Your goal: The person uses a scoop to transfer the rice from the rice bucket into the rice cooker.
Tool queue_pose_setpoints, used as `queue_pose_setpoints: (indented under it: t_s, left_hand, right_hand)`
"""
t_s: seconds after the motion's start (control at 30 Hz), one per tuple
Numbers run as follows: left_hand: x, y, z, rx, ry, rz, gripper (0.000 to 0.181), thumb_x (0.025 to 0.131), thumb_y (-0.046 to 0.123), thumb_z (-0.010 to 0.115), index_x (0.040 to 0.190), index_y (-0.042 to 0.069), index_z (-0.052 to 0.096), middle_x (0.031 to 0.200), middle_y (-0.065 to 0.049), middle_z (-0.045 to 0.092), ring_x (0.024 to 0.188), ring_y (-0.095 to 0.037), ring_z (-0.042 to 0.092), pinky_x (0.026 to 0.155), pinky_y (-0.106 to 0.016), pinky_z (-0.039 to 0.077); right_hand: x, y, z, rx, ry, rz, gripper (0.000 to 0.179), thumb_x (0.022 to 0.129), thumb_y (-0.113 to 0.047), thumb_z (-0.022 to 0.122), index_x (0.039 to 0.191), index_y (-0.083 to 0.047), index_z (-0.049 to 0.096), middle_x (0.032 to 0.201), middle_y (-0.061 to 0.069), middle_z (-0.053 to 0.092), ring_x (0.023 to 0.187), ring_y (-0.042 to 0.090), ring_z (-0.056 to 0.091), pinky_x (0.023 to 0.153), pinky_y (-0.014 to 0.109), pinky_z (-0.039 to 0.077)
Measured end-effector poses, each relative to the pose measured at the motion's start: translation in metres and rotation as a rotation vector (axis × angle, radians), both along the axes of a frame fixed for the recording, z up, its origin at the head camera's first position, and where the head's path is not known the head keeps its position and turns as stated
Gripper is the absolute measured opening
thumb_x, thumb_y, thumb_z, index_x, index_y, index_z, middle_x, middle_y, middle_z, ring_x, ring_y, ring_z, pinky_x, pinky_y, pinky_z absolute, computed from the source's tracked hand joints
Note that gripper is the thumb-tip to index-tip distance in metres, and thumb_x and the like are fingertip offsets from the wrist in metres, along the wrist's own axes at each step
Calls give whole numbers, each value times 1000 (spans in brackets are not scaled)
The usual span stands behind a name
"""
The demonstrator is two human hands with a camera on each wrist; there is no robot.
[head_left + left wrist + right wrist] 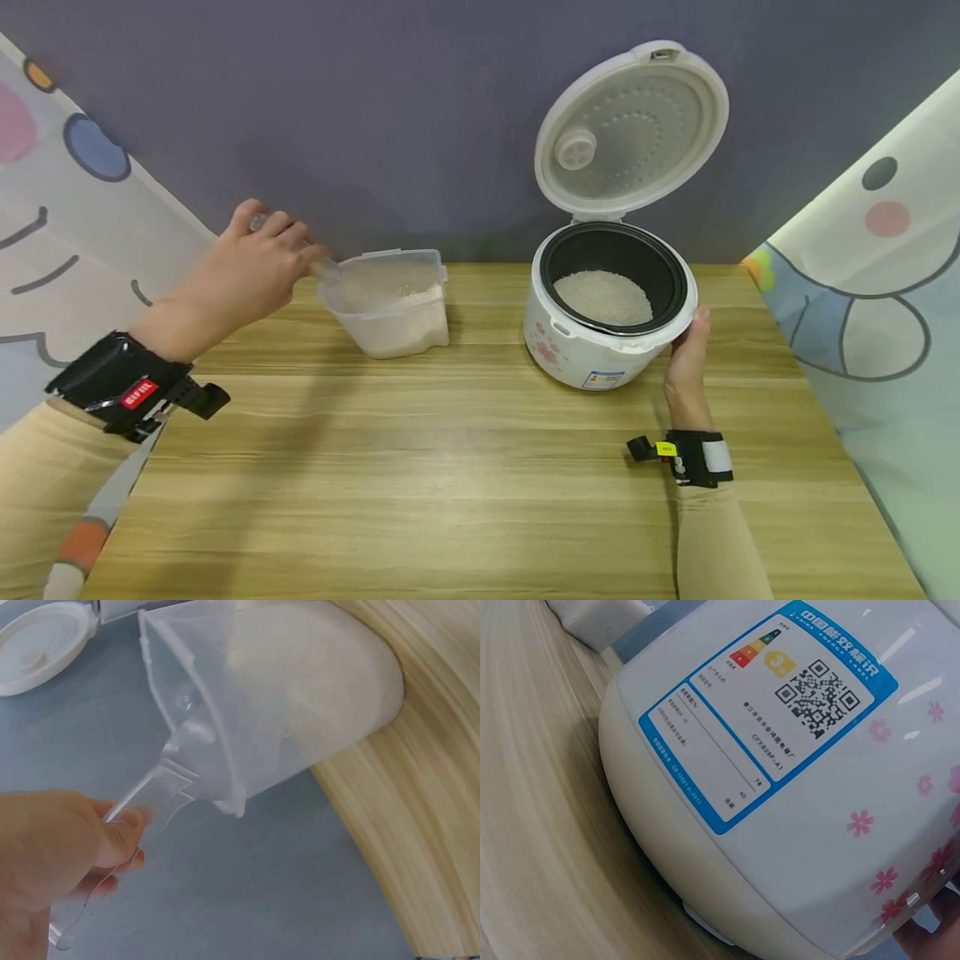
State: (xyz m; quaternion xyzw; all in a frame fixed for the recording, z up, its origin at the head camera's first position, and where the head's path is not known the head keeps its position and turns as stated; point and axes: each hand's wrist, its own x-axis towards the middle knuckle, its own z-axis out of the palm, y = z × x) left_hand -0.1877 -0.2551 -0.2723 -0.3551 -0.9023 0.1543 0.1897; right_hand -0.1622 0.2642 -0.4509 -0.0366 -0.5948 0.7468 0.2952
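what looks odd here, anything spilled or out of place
Nothing stands out. The rice cooker stands upright, lid open, rice in its pot; the tub sits upright too, and the left hand holds a clear scoop at its rim. No spilled grains show on the table.

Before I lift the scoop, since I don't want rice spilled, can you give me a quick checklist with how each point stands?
1. Lid of the cooker raised: ok, it stands open.
2. Inner pot in place: ok, it sits in the cooker, with rice in it.
3. Cooker steadied: ok, the right grip touches its right side.
4. Scoop held: ok, the left grip has its handle.
5. Scoop clear of the container: not ok, its far end is inside the container's mouth.
6. Scoop filled: cannot tell, its far end is blurred.
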Motion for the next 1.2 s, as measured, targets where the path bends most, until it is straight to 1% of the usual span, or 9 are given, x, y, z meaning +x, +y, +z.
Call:
queue_pose_setpoints:
  t_s: [0.07,0.2,0.33,0.47,0.63,0.77,0.93,1.07,1.2]
  left_hand:
    - [-3,3,-5,-19,-13,1,40,78,2,84,116,6,72,111,-19,67,109,-39,54,106,-60,29]
    - [-6,7,-13,-41,-30,20,34,83,4,82,116,7,73,107,-17,67,107,-39,55,105,-59,31]
    - [-7,8,-20,-35,-63,57,34,85,6,81,118,9,74,103,-16,67,105,-38,55,104,-60,32]
    - [-8,8,-27,7,-116,94,33,87,6,80,120,9,75,105,-17,69,107,-39,58,104,-64,31]
    - [-8,7,-37,74,-169,129,34,88,4,78,122,7,73,111,-19,70,109,-41,58,104,-66,30]
    - [-7,6,-43,89,-156,140,34,88,4,78,122,8,73,110,-18,70,107,-40,57,103,-65,30]
    - [-6,6,-46,122,-143,145,34,88,4,77,122,7,73,109,-18,70,108,-40,57,104,-65,29]
    - [-6,7,-49,177,-164,144,33,89,2,76,121,5,73,109,-19,69,107,-41,55,103,-66,27]
    - [-5,8,-53,223,-168,151,31,89,0,75,120,4,73,109,-20,68,105,-41,53,102,-65,26]
  right_hand:
    - [0,0,0,-12,0,5,51,110,-44,32,138,-17,65,132,-7,63,128,14,51,107,21,34]
    - [-1,0,1,-32,-4,11,51,110,-44,32,137,-17,65,132,-7,64,128,13,52,107,20,34]
    - [0,2,1,5,-19,14,53,110,-45,30,139,-17,64,135,-5,61,130,15,50,108,22,32]
    - [1,3,1,35,-34,13,55,110,-46,28,141,-18,63,138,-3,59,133,16,47,110,23,31]
    - [0,3,1,37,-33,18,55,109,-47,28,140,-19,63,137,-4,60,133,16,48,110,25,31]
    - [0,3,1,34,-33,20,55,110,-47,28,141,-19,63,137,-4,60,133,16,48,110,25,31]
    - [0,3,1,33,-33,17,55,110,-46,27,141,-19,63,137,-4,60,133,17,49,110,24,31]
    - [0,3,1,36,-27,12,54,110,-46,28,138,-19,65,134,-4,62,130,16,50,108,25,33]
    - [-1,2,0,30,-25,13,53,110,-45,27,137,-19,65,133,-4,62,129,15,50,108,25,33]
